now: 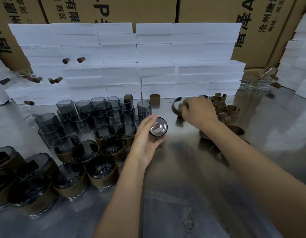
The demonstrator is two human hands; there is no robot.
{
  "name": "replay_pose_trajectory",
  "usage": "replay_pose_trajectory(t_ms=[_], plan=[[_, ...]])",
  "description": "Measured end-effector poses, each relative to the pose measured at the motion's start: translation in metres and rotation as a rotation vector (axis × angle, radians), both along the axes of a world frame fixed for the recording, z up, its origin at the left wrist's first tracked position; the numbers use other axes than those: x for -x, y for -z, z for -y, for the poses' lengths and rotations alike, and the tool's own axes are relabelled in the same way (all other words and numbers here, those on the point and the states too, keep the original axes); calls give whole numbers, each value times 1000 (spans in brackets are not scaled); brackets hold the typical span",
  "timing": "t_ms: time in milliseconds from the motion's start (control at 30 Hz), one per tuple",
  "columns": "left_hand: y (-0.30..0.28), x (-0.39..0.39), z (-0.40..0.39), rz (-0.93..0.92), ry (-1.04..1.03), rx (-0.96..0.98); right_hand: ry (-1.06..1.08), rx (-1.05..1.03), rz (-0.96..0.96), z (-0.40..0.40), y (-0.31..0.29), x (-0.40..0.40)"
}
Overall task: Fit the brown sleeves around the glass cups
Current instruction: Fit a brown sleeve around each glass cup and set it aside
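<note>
1 smoky round glass cup point(158, 128) is cradled in the left hand point(146, 140), fingers curled around its side, mouth tilted toward the camera, near the frame's centre. At 1 o'clock from it, a curved brown sleeve strip point(176, 107) is pinched by the right hand point(197, 111), beside a heap of brown sleeves point(222, 110). Bare grey cups point(97, 114) are crowded at 10 o'clock, sleeved cups point(102, 170) at 8 o'clock. Open steel tabletop point(174, 186) is seen between the forearms; white foam blocks point(131, 66) wall the far edge.
</note>
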State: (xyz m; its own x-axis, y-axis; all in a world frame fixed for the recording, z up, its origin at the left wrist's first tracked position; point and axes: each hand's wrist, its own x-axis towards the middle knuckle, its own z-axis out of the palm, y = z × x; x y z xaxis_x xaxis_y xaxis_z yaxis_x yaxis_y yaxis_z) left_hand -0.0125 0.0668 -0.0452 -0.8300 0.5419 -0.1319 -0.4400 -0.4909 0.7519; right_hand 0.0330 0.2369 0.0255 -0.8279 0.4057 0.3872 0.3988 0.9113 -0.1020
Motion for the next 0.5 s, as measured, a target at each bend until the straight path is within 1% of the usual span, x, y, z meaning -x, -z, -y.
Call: replay_pose_trajectory(t_ms=[67,133,233,333,433,467,500], plan=[[-2,-2,-1,-12,-21,-2,-147,57,-109,20,-4,-14],[-3,-4,-1,-45,-25,17,-269,137,-163,41,-3,-27],[-7,-9,1,-136,51,51,-350,150,-104,62,4,-38],[-7,-14,3,-207,96,86,-364,45,-39,72,7,-41],[-4,-14,4,-229,84,97,-376,-51,8,73,6,-41],[-3,-13,4,-229,84,99,-385,-33,33,72,5,-41],[-3,-12,5,-225,82,104,-391,56,27,71,5,-40]])
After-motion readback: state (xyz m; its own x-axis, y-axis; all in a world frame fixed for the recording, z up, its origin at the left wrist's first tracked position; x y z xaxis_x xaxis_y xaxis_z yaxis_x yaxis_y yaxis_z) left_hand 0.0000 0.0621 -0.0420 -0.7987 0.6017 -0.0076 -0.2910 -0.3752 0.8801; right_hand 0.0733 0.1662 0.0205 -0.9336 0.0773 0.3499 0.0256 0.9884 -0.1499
